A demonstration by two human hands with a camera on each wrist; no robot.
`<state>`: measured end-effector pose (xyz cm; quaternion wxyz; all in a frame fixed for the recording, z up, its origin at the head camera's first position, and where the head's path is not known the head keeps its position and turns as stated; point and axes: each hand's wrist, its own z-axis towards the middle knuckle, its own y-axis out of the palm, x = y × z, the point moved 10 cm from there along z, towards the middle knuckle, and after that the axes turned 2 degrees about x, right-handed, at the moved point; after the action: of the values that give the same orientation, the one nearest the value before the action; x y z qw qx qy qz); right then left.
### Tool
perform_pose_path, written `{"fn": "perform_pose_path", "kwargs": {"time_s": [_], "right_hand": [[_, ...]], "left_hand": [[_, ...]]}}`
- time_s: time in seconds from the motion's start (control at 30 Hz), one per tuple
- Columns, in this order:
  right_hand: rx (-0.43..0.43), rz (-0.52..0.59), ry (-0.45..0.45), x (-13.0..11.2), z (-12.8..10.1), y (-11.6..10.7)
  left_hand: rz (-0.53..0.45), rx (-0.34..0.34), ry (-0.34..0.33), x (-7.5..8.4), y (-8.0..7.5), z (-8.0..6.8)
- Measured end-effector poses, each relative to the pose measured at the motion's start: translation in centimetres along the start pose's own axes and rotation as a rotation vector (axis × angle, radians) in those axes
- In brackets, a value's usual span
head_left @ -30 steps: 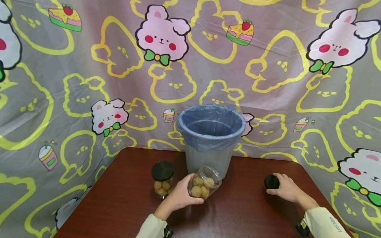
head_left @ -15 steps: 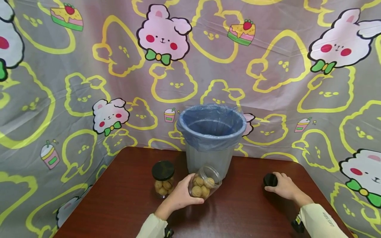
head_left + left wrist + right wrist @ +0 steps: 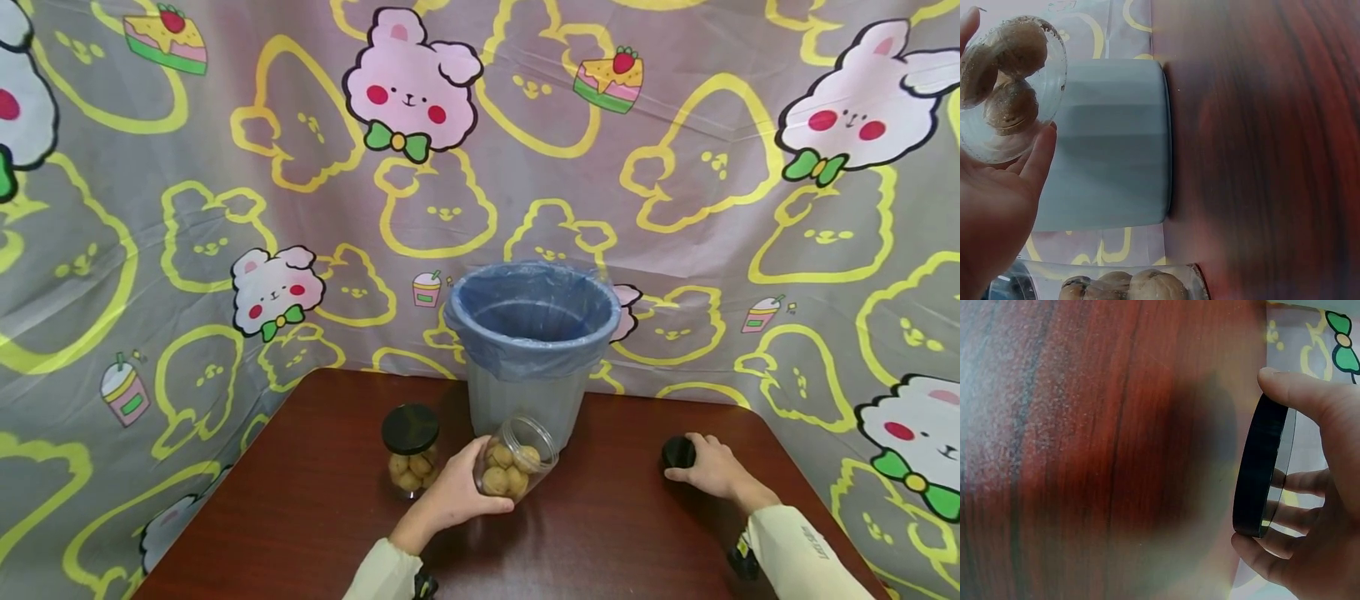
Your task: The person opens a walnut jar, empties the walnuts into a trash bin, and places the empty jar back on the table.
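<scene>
Both arms in long sleeves, pale cream-yellow fabric, cuffs ending at wrists. Left sleeve (image 3: 384, 573): plain, no visible markings. Right sleeve (image 3: 798, 554): small dark lettering printed along forearm, too small to read. Dark device strapped at underside of each wrist, left (image 3: 424, 586), right (image 3: 742, 557); right one shows small yellow detail. Left hand (image 3: 450, 496) and right hand (image 3: 712, 472) bare, no gloves, no rings seen.

Both hands, left (image 3: 450, 496) and right (image 3: 711, 472), curl gripping.
</scene>
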<state>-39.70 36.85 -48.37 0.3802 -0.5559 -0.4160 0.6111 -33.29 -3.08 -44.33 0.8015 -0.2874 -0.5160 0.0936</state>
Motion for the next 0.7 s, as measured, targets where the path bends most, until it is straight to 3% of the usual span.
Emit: {"fn": "perform_pose_path", "kwargs": {"time_s": [0.7], "right_hand": [[-0.029,-0.023,0.015,1.0,0.3,1.9]], "left_hand": [[-0.007,0.007,0.02,0.3,-0.2,-0.1]]}}
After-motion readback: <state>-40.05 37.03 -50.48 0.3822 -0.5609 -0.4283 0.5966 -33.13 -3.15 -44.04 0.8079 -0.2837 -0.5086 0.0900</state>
